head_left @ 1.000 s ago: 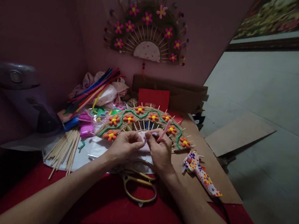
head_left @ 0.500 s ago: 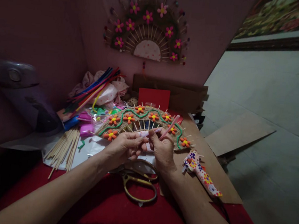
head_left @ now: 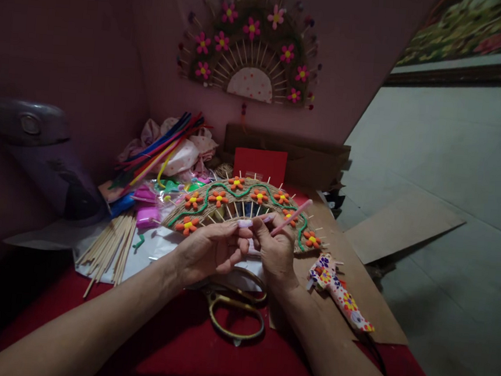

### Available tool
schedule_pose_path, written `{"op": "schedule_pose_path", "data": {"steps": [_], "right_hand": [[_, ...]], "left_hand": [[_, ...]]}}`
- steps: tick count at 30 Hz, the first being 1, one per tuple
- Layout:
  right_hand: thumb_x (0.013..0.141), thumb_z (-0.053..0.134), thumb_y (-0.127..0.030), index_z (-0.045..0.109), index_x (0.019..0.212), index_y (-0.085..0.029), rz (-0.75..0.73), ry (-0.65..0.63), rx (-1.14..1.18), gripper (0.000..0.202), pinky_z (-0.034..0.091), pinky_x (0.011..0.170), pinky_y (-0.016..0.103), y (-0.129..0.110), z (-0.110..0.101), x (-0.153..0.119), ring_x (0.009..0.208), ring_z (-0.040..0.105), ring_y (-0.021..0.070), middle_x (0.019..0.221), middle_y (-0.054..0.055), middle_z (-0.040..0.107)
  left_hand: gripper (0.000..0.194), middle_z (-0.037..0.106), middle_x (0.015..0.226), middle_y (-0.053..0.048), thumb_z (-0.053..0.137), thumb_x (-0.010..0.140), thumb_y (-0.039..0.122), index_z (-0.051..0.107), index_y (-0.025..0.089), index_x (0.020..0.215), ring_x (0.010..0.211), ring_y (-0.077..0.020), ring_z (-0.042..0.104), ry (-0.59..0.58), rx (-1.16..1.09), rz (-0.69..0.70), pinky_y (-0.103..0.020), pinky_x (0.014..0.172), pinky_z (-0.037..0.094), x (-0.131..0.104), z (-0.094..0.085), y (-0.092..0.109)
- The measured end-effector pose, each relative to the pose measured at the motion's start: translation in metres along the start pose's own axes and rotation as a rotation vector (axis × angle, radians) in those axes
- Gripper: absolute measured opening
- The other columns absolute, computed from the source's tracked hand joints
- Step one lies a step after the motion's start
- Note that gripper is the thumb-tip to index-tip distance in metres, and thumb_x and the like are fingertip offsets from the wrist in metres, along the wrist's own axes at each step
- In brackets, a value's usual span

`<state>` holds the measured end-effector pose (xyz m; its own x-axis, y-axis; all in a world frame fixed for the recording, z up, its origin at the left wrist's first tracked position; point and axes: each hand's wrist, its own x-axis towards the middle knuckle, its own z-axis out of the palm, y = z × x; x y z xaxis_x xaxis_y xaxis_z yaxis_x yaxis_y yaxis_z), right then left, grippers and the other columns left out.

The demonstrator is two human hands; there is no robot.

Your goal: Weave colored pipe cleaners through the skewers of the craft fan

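Observation:
A pink pipe cleaner sticks up to the right out of my right hand, whose thumb and fingers are pinched on it. The pipe cleaner's lower end is hidden by the fingers. Against the right thumb rests the thumb of my left hand; its palm is turned up, with the fingers loosely curved and apart from the thumb. Right behind both hands lies a fan-shaped twine-wrapped piece with orange flowers, a green wavy line and thin sticks. Brass-handled scissors lie below the hands.
Wooden sticks and a bundle of coloured pipe cleaners lie left, near a purple bottle. A flower-patterned glue gun rests on cardboard at right. A finished-looking flowered fan hangs on the wall.
My left fingers have loosened and dropped away from the thumb, showing more palm. The pink pipe cleaner leans further right in my right hand. The view has shifted slightly.

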<state>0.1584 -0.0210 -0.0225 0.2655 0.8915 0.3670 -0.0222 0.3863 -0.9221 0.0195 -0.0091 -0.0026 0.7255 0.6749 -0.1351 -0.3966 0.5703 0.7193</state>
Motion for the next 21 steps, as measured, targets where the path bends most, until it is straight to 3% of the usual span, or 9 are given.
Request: {"op": "schedule_pose_path", "data": {"steps": [5, 11, 15, 21], "right_hand": [[0.078, 0.061, -0.033, 0.055, 0.069, -0.018, -0.073, 0.019, -0.100, 0.019, 0.034, 0.046, 0.021, -0.004, 0.000, -0.002, 0.048, 0.042, 0.0077, 0.056, -0.005, 0.049], [0.081, 0.059, -0.032, 0.053, 0.071, -0.019, -0.087, -0.028, -0.041, 0.017, 0.033, 0.044, 0.020, -0.004, 0.001, -0.004, 0.046, 0.042, 0.0069, 0.055, -0.006, 0.049], [0.080, 0.060, -0.034, 0.052, 0.071, -0.019, -0.071, -0.051, -0.012, 0.019, 0.030, 0.041, 0.019, -0.004, 0.001, -0.005, 0.041, 0.038, 0.0059, 0.051, -0.008, 0.045], [0.080, 0.061, -0.034, 0.055, 0.072, -0.017, -0.112, -0.030, -0.053, 0.019, 0.034, 0.046, 0.020, 0.000, 0.000, -0.004, 0.048, 0.043, 0.0072, 0.058, -0.004, 0.051]], "left_hand": [[0.021, 0.057, 0.064, -0.003, 0.050, 0.083, 0.028, 0.062, 0.011, 0.078, 0.044, -0.0075, 0.051, 0.020, -0.075, -0.095, -0.015, 0.031, 0.031, -0.001, 0.000, 0.003], [0.017, 0.054, 0.059, -0.001, 0.052, 0.080, 0.025, 0.060, 0.011, 0.074, 0.041, -0.0064, 0.051, 0.054, -0.072, -0.139, -0.013, 0.032, 0.032, -0.001, 0.000, 0.004], [0.016, 0.054, 0.058, 0.000, 0.052, 0.079, 0.024, 0.059, 0.011, 0.074, 0.037, -0.0055, 0.045, 0.094, 0.119, 0.020, -0.015, 0.030, 0.031, 0.002, -0.001, -0.001], [0.018, 0.051, 0.054, 0.003, 0.058, 0.078, 0.029, 0.057, 0.012, 0.072, 0.035, -0.0046, 0.039, 0.249, 0.403, 0.330, -0.015, 0.029, 0.029, 0.004, 0.001, -0.005]]}}
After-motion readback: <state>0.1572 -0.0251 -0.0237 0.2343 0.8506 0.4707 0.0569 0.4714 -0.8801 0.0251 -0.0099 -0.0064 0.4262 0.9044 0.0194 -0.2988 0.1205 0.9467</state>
